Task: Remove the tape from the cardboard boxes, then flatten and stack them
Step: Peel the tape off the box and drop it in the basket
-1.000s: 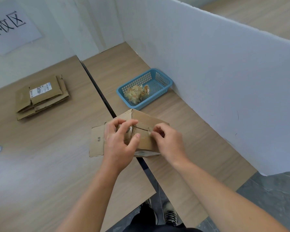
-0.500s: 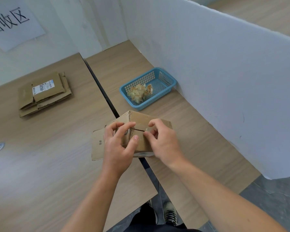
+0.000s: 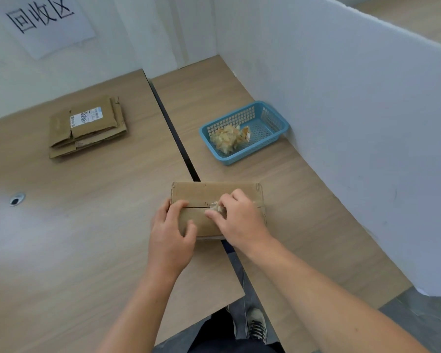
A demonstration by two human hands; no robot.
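The cardboard box lies on its side on the table, across the dark gap where 2 tabletops meet, with its closed flap seam facing up. The left hand grips the box's left end: its fingers curl over the top at the seam and its thumb presses the near face. The right hand rests on the box's right half, fingertips drawn together and pinching a crumpled strip of tape at the middle of the seam. So the box sits directly under and between both hands, touching each.

Beyond the box and slightly to its right stands a blue basket holding a wad of removed tape. Far to the box's left and further back lies a stack of flattened boxes, the top 1 bearing a shipping label. A round cable hole sits in the tabletop well to the box's left. A white partition runs along the box's right side, and a paper sign hangs on the wall far behind it.
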